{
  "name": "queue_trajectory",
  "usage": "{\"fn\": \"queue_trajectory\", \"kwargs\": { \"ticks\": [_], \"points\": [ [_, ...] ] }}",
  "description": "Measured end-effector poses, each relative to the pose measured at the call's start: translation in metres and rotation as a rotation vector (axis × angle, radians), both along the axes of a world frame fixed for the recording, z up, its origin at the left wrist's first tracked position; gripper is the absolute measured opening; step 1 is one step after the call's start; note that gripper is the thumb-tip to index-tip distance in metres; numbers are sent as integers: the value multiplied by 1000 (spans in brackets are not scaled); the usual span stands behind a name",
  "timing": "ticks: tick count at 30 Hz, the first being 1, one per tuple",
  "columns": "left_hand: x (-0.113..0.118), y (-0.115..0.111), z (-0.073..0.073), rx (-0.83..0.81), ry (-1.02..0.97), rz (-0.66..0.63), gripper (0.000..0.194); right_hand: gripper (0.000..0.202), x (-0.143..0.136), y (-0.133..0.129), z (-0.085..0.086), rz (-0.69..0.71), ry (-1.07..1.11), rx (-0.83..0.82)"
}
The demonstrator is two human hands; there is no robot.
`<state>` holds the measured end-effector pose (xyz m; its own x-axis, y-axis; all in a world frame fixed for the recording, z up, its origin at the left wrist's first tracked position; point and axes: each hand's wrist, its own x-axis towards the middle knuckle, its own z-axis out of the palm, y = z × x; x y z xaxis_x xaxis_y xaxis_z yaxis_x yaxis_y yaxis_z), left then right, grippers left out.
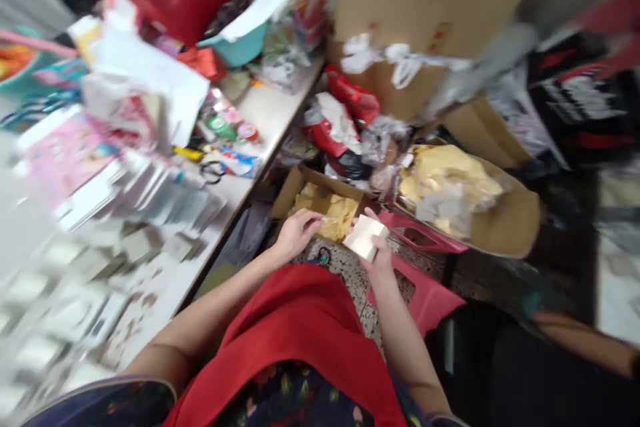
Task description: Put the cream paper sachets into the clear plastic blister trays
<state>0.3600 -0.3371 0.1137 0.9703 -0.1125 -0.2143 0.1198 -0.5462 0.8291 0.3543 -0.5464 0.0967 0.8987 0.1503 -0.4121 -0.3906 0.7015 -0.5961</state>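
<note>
My right hand (381,255) is wrapped round a small cream-white block (365,237), flat-topped with squared edges; whether it is a box or a stack of cards I cannot tell. Left of it, my left hand (296,235) hovers at the near edge of an open cardboard box (289,193). Its fingers are drawn together in a pinch, and anything between them is too small to make out. Yellowish packets in clear plastic (330,207) lie in that box, just beyond both hands.
On the left, a table (143,317) bears white blocks (80,310), stacked small packs (170,197), papers and a teal basin (240,47). A larger carton (515,220) with yellowish bagged pieces stands right. A pink-red bag (425,300) is beside my right forearm; another person's arm (583,340) shows far right.
</note>
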Motion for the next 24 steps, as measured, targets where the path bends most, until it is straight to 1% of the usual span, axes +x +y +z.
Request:
{"fn": "queue_trajectory", "kwargs": {
  "ticks": [1,2,3,4,5,7,9,12,14,17,20,22,24],
  "points": [
    [-5,9,20,-15,-28,23,26,72,8,15,2,65,-16,-13],
    [-11,17,37,-37,-54,45,27,71,14,32,4,131,-33,-25],
    [-17,23,50,-62,-72,59,27,69,18,49,7,194,-51,-41],
    [-24,28,59,-78,-83,73,27,68,20,66,9,257,-72,-59],
    [-32,34,63,-83,-82,92,28,67,20,83,11,322,-93,-83],
    [-50,48,63,-63,-49,172,31,65,14,117,14,459,-139,-139],
    [-73,68,57,-39,1,292,35,65,1,148,15,604,-169,-169],
    [-112,109,50,-49,55,448,38,64,-24,195,11,799,-147,-125],
    [-141,140,51,-65,65,520,37,63,-43,229,7,905,-91,-73],
    [-183,186,56,-123,20,605,26,62,-70,284,5,1028,-1,-29],
    [-219,228,60,-218,-15,759,25,61,-97,341,6,1123,12,-16],
    [-240,254,60,-197,-41,858,23,61,-113,377,5,1162,9,-6],
    [-257,277,58,-115,-72,903,19,62,-128,410,4,1198,25,-2]
  ]
}}
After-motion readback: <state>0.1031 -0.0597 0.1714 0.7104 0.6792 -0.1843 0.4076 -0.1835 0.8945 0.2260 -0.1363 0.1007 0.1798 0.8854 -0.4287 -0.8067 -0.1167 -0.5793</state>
